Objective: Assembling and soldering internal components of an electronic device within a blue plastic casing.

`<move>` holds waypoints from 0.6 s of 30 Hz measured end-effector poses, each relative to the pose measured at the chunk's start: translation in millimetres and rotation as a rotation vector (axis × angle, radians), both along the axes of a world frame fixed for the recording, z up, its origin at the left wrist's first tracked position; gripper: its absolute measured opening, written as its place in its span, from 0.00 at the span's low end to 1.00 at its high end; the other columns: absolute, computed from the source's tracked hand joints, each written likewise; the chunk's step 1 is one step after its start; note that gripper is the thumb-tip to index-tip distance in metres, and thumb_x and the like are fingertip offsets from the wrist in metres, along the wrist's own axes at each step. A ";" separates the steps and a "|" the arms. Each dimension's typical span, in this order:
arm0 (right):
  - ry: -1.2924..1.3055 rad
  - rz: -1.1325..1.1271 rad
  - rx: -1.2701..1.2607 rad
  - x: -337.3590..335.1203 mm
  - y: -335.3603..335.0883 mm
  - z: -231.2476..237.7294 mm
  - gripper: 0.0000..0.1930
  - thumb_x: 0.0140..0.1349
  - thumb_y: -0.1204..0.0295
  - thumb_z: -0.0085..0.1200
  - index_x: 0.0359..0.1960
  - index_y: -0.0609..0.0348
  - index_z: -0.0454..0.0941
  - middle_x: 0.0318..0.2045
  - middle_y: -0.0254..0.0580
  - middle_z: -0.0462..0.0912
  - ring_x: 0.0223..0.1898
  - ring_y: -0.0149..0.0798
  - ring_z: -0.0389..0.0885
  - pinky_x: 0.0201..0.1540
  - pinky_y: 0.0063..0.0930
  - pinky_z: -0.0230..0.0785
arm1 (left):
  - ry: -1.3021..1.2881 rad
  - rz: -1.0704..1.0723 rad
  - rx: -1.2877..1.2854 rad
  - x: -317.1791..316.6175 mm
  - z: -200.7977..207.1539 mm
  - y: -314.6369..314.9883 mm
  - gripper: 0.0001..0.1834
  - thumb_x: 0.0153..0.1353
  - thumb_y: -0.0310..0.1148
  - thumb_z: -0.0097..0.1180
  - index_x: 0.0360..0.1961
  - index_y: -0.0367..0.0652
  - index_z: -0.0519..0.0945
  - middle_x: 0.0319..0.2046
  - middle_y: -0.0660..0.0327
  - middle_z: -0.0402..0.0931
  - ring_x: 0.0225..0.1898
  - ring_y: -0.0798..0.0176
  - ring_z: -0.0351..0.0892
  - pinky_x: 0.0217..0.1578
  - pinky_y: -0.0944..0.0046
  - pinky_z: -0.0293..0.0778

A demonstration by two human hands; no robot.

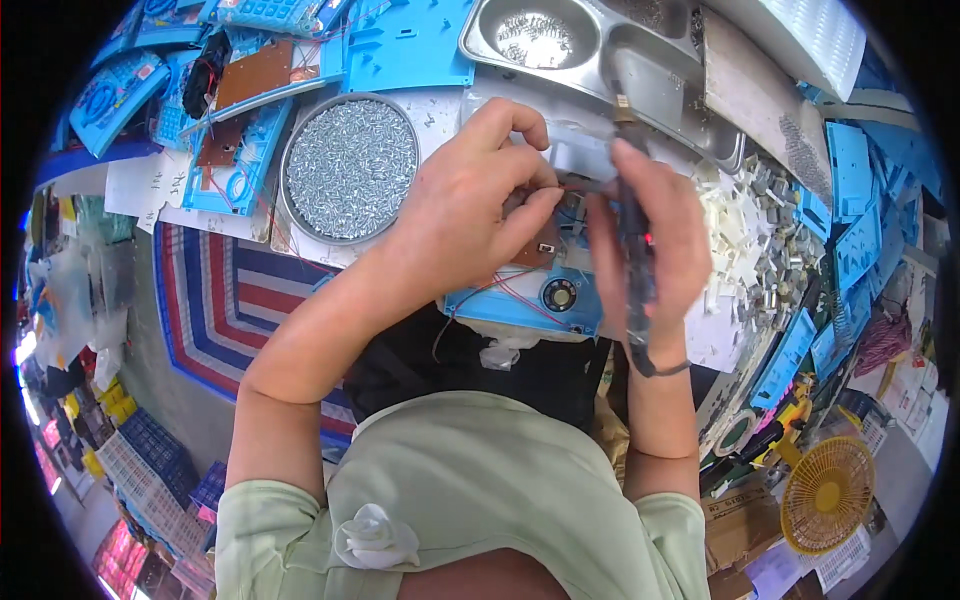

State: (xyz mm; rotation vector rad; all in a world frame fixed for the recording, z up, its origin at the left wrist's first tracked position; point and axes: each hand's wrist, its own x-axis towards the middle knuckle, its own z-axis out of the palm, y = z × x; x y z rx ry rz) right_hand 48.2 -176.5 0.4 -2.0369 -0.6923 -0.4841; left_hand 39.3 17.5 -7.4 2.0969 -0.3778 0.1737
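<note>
The right hand (650, 240) is wrapping a dark driver (633, 215) upright, tip down near the board (535, 245). The left hand (470, 205) is pinching the blue casing (520, 305) at the bench edge. It is looking light and stiff, its thin wires fragile, so the rim is seeming the safest hold. A round tray of screws (350, 168) is sitting just left

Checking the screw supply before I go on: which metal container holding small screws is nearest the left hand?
The round flat tray, heaped full of screws, just beside the left hand. The other is the rectangular steel tray's compartment, farther up with only a small pile.
</note>
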 end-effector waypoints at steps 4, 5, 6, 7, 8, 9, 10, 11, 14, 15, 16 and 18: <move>-0.115 -0.072 -0.011 -7.4 -30.6 13.6 0.23 0.53 0.77 0.71 0.52 0.63 0.81 0.30 0.42 0.81 0.29 0.44 0.75 0.40 0.39 0.70 | -0.026 0.040 0.039 -0.2 -1.6 -5.6 0.05 0.55 0.25 0.67 0.31 0.37 0.82 0.43 0.55 0.75 0.35 0.55 0.80 0.36 0.60 0.77; -0.126 -0.054 -0.004 -10.0 -36.5 15.0 0.21 0.55 0.77 0.70 0.51 0.63 0.81 0.30 0.42 0.81 0.28 0.44 0.75 0.41 0.41 0.70 | -0.005 0.043 0.047 -0.2 -1.4 -6.3 0.06 0.54 0.25 0.68 0.31 0.36 0.83 0.43 0.55 0.75 0.38 0.55 0.80 0.38 0.61 0.77; -0.137 -0.036 0.002 -12.4 -42.5 16.6 0.20 0.56 0.77 0.69 0.51 0.63 0.81 0.29 0.42 0.81 0.28 0.43 0.75 0.41 0.42 0.70 | -0.028 0.052 0.049 0.1 -1.9 -6.8 0.06 0.54 0.24 0.68 0.31 0.36 0.83 0.42 0.55 0.75 0.38 0.55 0.80 0.38 0.60 0.77; -0.110 -0.022 0.008 -16.3 -46.7 18.4 0.18 0.57 0.77 0.68 0.50 0.63 0.81 0.28 0.42 0.80 0.28 0.43 0.75 0.41 0.43 0.70 | -0.051 0.062 0.052 0.5 -2.7 -7.2 0.06 0.53 0.24 0.67 0.31 0.36 0.82 0.42 0.55 0.75 0.38 0.54 0.80 0.38 0.60 0.77; -0.090 -0.009 0.004 -19.6 -49.3 18.9 0.18 0.58 0.76 0.67 0.50 0.63 0.81 0.28 0.41 0.81 0.27 0.42 0.75 0.42 0.43 0.70 | -0.075 0.069 0.055 1.0 -3.1 -7.6 0.05 0.53 0.24 0.67 0.30 0.36 0.82 0.42 0.55 0.75 0.38 0.54 0.80 0.38 0.60 0.77; -0.069 0.003 0.000 -23.2 -52.0 19.2 0.17 0.58 0.76 0.67 0.49 0.63 0.80 0.28 0.41 0.81 0.27 0.42 0.75 0.42 0.43 0.70 | -0.077 0.074 0.053 1.2 -3.2 -7.9 0.05 0.53 0.24 0.67 0.30 0.37 0.82 0.41 0.55 0.75 0.38 0.54 0.80 0.38 0.60 0.77; -0.055 0.016 -0.013 -26.4 -53.8 17.3 0.16 0.59 0.76 0.66 0.49 0.62 0.80 0.28 0.41 0.81 0.26 0.42 0.75 0.42 0.43 0.70 | -0.079 0.080 0.051 1.3 -3.2 -8.1 0.05 0.53 0.24 0.67 0.30 0.37 0.82 0.41 0.55 0.75 0.38 0.54 0.80 0.38 0.60 0.77; -0.042 0.029 -0.026 -28.7 -55.1 16.7 0.16 0.59 0.75 0.66 0.49 0.62 0.80 0.28 0.41 0.81 0.26 0.41 0.75 0.43 0.43 0.70 | -0.082 0.086 0.048 1.5 -3.2 -8.4 0.05 0.52 0.24 0.66 0.29 0.37 0.81 0.41 0.55 0.75 0.38 0.54 0.80 0.38 0.60 0.77; -0.014 0.066 -0.035 -30.7 -52.8 18.1 0.15 0.57 0.76 0.65 0.47 0.60 0.81 0.25 0.39 0.81 0.25 0.40 0.75 0.42 0.42 0.70 | -0.099 0.093 0.044 1.6 -4.1 -8.5 0.05 0.52 0.24 0.66 0.29 0.37 0.80 0.41 0.55 0.74 0.37 0.54 0.79 0.37 0.60 0.77; -0.004 0.085 -0.030 -31.1 -52.1 17.8 0.15 0.57 0.76 0.65 0.46 0.60 0.81 0.25 0.39 0.80 0.24 0.40 0.75 0.42 0.42 0.70 | -0.096 0.093 0.046 1.5 -4.4 -8.3 0.05 0.52 0.24 0.66 0.29 0.37 0.80 0.40 0.55 0.74 0.37 0.54 0.79 0.37 0.60 0.76; 0.006 0.083 -0.034 -31.8 -50.7 17.5 0.14 0.56 0.76 0.66 0.45 0.59 0.82 0.23 0.38 0.79 0.23 0.40 0.74 0.41 0.41 0.71 | -0.093 0.094 0.047 1.4 -4.8 -8.0 0.05 0.52 0.24 0.66 0.28 0.37 0.80 0.40 0.55 0.74 0.36 0.55 0.79 0.37 0.60 0.76; -0.006 0.095 -0.038 -31.7 -48.2 15.1 0.14 0.55 0.76 0.66 0.44 0.58 0.82 0.21 0.37 0.77 0.22 0.40 0.72 0.39 0.41 0.70 | -0.096 0.098 0.053 1.5 -4.9 -8.0 0.05 0.52 0.23 0.66 0.28 0.37 0.80 0.40 0.55 0.74 0.36 0.55 0.79 0.37 0.61 0.76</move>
